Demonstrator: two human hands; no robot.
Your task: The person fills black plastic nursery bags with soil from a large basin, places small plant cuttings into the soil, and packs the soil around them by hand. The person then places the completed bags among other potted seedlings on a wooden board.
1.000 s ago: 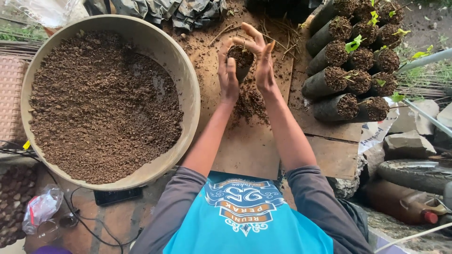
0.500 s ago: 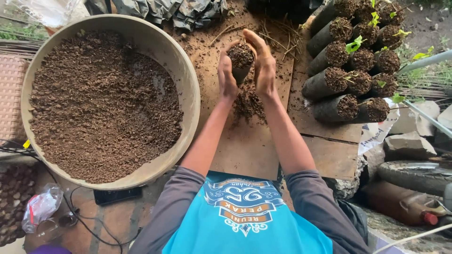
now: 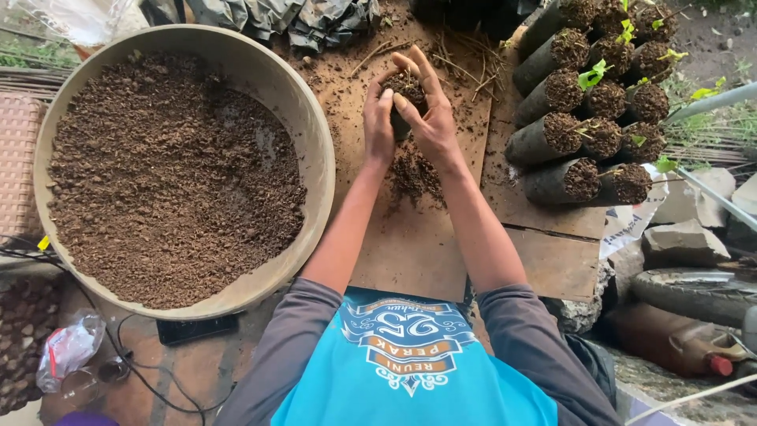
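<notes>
A small black seedling bag [image 3: 404, 88] filled with brown soil stands upright on a wooden board [image 3: 410, 237]. My left hand [image 3: 378, 126] wraps its left side. My right hand [image 3: 428, 110] holds its right side, with the fingers curled over the soil at the top. Loose soil [image 3: 414, 173] lies spilled on the board just below both hands.
A large round beige basin [image 3: 315, 134] full of brown soil sits at the left. Several filled black bags [image 3: 587, 118], some with green seedlings, lean in a cluster at the right. Empty black bags [image 3: 276, 16] lie at the top. Stones and a brown jug [image 3: 670, 339] are at lower right.
My right hand has closed in over the top of the bag, its fingers now pressing on the soil. My left hand keeps its hold on the bag's side.
</notes>
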